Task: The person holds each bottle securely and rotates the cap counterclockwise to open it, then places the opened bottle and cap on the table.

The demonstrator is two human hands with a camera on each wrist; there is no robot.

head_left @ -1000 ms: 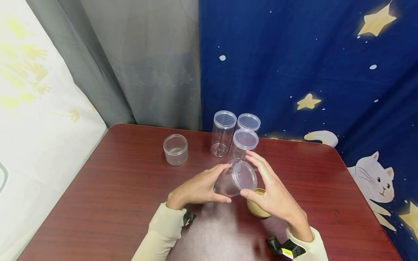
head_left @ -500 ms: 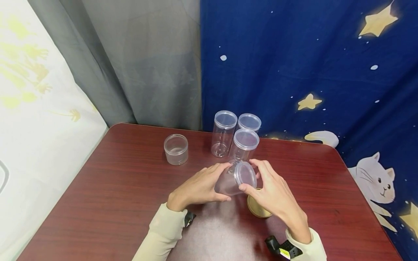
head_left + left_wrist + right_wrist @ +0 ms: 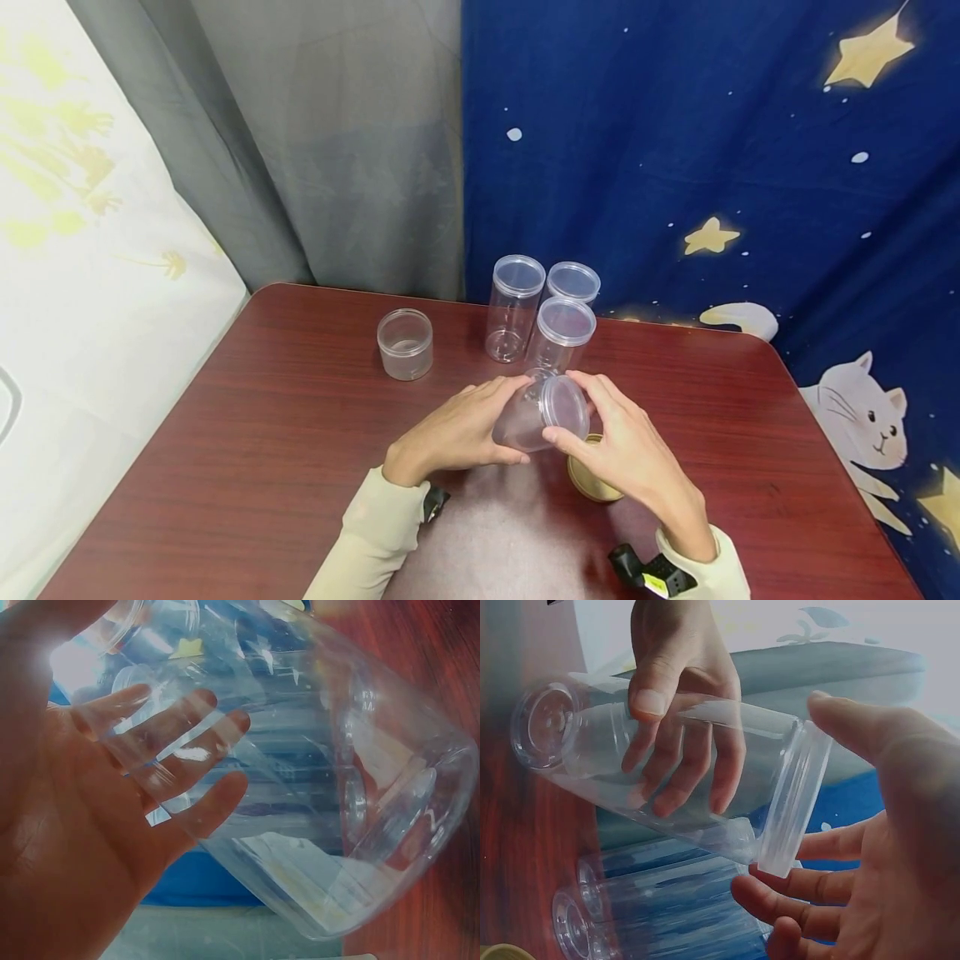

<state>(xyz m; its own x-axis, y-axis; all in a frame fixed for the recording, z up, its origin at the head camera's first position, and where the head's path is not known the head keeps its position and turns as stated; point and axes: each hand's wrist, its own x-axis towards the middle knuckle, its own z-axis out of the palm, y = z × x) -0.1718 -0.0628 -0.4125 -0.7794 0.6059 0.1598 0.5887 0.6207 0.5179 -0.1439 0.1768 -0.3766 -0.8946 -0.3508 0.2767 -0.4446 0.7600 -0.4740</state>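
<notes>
A clear plastic jar (image 3: 519, 423) is held tilted above the table, its frosted clear lid (image 3: 567, 405) facing right toward my right hand. My left hand (image 3: 459, 429) grips the jar's body, thumb on the near side and fingers behind; the left wrist view shows those fingers through the clear wall (image 3: 300, 772). Around the lid's edge, my right hand (image 3: 633, 454) has its thumb on one side and its fingers on the other. In the right wrist view the lid (image 3: 791, 802) sits on the jar's mouth. A gold-coloured round lid (image 3: 592, 479) lies on the table, partly hidden by my right hand.
Three lidded clear jars stand close together behind my hands: a back left one (image 3: 516, 308), a back right one (image 3: 573, 282) and a front one (image 3: 564, 325). A short, wide clear jar (image 3: 405, 346) stands to their left on the red-brown table (image 3: 300, 433). Curtains hang behind.
My right hand's fingers, spread above the lid a second ago, have come down and closed around its edge. My left hand and the jar have hardly moved.
</notes>
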